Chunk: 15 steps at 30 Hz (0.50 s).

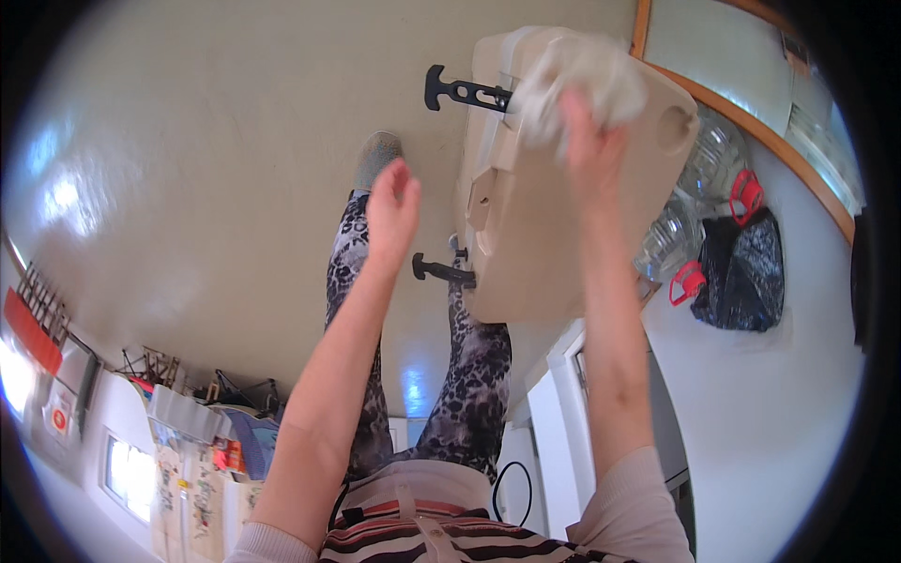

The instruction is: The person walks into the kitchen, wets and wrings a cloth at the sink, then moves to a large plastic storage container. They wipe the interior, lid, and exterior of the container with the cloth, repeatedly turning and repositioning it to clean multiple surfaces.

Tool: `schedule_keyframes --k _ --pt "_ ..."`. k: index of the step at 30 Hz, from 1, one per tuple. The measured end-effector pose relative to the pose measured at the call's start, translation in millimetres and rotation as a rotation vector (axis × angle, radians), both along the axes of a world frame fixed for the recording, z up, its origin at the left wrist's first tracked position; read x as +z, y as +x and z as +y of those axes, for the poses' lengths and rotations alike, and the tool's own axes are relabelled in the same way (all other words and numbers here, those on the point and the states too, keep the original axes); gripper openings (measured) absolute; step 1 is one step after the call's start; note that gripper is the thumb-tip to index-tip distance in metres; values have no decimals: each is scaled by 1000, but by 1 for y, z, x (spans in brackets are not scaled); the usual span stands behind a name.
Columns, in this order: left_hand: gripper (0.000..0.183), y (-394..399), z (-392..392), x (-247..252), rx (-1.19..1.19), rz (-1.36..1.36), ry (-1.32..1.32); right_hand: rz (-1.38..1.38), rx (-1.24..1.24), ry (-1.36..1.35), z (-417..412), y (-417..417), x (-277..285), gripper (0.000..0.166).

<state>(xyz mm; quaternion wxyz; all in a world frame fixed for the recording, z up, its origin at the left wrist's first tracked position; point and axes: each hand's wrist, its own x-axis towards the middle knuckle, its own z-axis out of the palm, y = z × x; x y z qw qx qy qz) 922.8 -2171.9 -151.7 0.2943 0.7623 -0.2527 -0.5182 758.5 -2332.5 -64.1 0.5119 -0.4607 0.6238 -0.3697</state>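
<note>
My right hand (595,141) is closed on a whitish cloth (584,84), blurred, over the lid of a beige hard cooler box (535,225). Two black T-handled latches stick out from the box's left side, one latch (464,93) near its far end and the other latch (443,271) near its close end. My left hand (393,207) is in the air left of the box, its fingers curled and nothing seen in them; whether they are fully closed is unclear.
Clear plastic bottles (672,236) with red caps and a black plastic bag (742,271) stand right of the box, by the wall. A shoe (379,158) is on the floor beyond my left hand. Folded chairs (239,390) lie at lower left.
</note>
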Motion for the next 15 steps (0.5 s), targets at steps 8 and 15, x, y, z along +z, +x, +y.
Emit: schedule_keyframes --k 8,15 --pt "52 -36 -150 18 -820 -475 -394 -586 -621 1276 298 4 8 40" --pt "30 -46 -191 0 -1195 2 213 -1090 -1269 835 310 -4 -62 26"
